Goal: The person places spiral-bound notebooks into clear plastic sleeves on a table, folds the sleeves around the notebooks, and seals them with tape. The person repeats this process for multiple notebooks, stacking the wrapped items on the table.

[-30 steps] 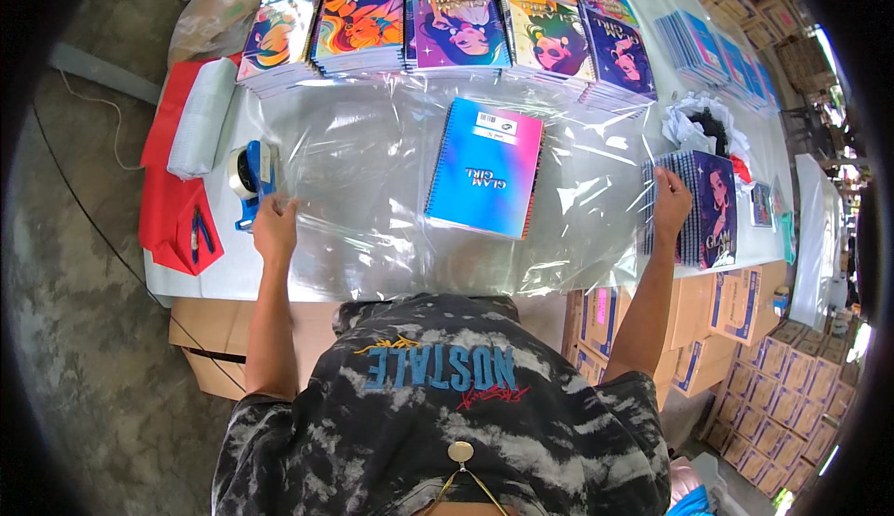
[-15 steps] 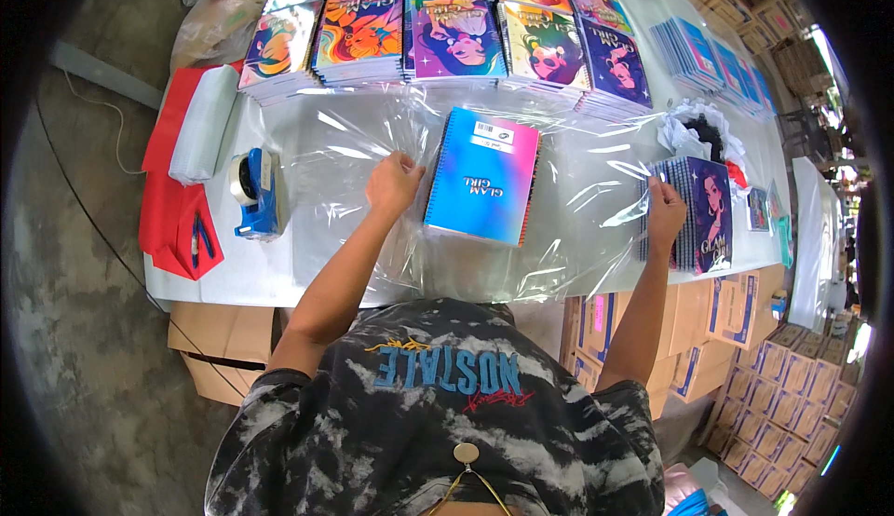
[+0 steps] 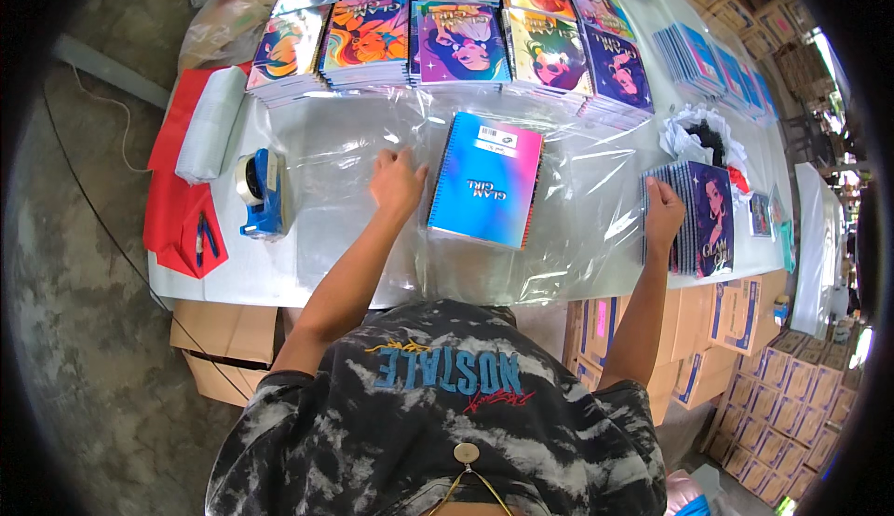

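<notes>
A spiral notebook [image 3: 484,181] with a blue-and-pink cover lies on a clear plastic sheet [image 3: 577,199] spread over the white table. My left hand [image 3: 399,183] rests on the sheet just left of the notebook's spiral edge, its fingers slightly apart. Farther right, my right hand [image 3: 665,210] pinches the edge of the plastic sheet beside a stack of purple notebooks [image 3: 711,218]; its fingertips partly hide what they grip.
Several stacks of colourful notebooks [image 3: 458,43] line the far side. At left stand a blue tape dispenser [image 3: 264,195], a red sheet [image 3: 177,223] with pens, and a white plastic bundle [image 3: 210,125]. Crumpled white paper [image 3: 687,134] lies right. Cardboard boxes [image 3: 223,334] stand below the table.
My left hand has loosened its pinch on the plastic and its fingers have spread a little. The sheet lies flatter near the notebook. My right hand stays nearly in place.
</notes>
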